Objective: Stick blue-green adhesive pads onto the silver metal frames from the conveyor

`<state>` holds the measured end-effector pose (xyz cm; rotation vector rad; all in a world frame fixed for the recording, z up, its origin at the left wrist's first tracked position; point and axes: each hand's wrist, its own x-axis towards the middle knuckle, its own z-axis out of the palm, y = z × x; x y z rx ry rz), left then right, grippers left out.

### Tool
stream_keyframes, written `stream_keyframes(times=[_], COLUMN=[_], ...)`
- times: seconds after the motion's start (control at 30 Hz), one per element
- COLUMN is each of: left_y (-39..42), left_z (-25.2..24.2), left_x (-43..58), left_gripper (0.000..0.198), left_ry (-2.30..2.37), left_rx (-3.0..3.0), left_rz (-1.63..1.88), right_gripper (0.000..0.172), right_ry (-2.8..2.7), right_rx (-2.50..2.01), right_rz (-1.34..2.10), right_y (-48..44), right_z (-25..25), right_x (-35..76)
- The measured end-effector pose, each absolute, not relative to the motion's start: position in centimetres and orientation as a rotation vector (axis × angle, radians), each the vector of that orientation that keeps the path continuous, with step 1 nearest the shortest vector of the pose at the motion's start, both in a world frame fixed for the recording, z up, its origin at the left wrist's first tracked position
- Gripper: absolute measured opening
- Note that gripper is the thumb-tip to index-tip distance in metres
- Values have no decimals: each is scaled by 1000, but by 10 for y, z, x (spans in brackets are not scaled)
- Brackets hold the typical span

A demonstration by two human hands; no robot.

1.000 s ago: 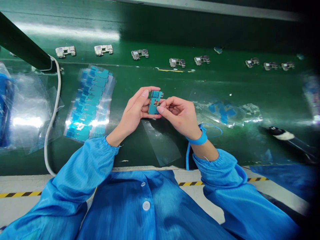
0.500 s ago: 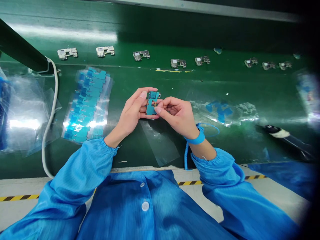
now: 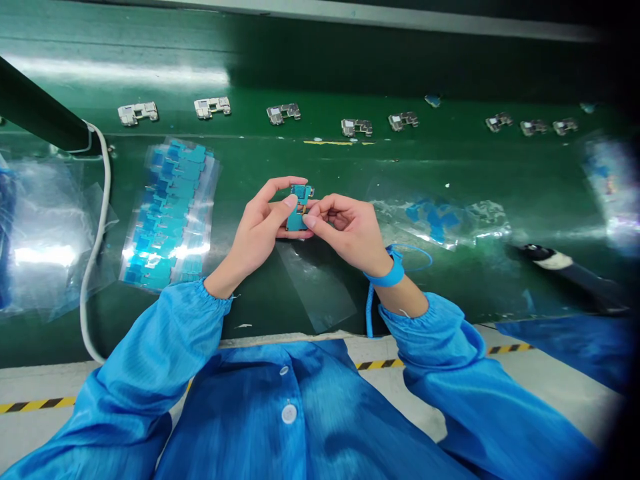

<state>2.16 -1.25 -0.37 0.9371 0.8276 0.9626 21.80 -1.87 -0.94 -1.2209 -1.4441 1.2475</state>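
Observation:
A small circuit board (image 3: pixel 297 221) faced with blue film is held upright over the green surface. My left hand (image 3: pixel 263 217) grips it by its edges, thumb on the left side and fingers behind and around the ends. On the board's lower right side, my right hand (image 3: pixel 347 227) pinches with thumb and forefinger; its other fingers are curled. What lies under that thumb tip is hidden. A blue wrist strap (image 3: pixel 387 272) with a coiled cord circles my right wrist. Left of my hands lies a clear sheet of blue film stickers (image 3: pixel 173 207).
Several silvery circuit boards, one a pale board (image 3: pixel 213 107), lie in a row along the back of the green bench (image 3: pixel 250 157). Clear film with blue scraps (image 3: pixel 435 220) and a dark tool with a white band (image 3: pixel 557 260) are at right. A white cable (image 3: pixel 103 220) runs down the left.
Both hands keep the same hold on the circuit board and sit slightly further left in the picture. The view has shifted a little; otherwise things look the same.

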Motion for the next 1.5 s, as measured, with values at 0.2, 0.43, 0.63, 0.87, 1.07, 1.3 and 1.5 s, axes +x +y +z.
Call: stream_keyframes(times=[0.2, 0.43, 0.63, 0.87, 1.07, 1.3, 1.5], left_y=[-13, -14, -13, -12, -12, -12, -10], left_z=[-1, -1, -6, -4, 3, 2, -5], left_x=[21, 20, 19, 18, 18, 19, 18], left_gripper=[47, 47, 48, 48, 45, 46, 46], left_ry=[834, 835, 846, 835, 872, 854, 819], left_rx=[956, 971, 1026, 998, 954, 953, 967], left_rz=[960, 966, 948, 949, 921, 928, 936], right_gripper=[48, 41, 38, 35, 44, 45, 42], right_ry=[-1449, -1463, -1480, -1474, -1405, -1402, -1409], right_rx=[-1236, -1237, -1203, -1188, -1132, -1150, -1160], right_rz=[1251, 1250, 1249, 1267, 1356, 1348, 1323], right_y=[-18, -18, -17, -17, -17, -18, -18], right_z=[-4, -3, -2, -1, -1, -2, -4], right_x=[216, 216, 216, 218, 218, 219, 218])
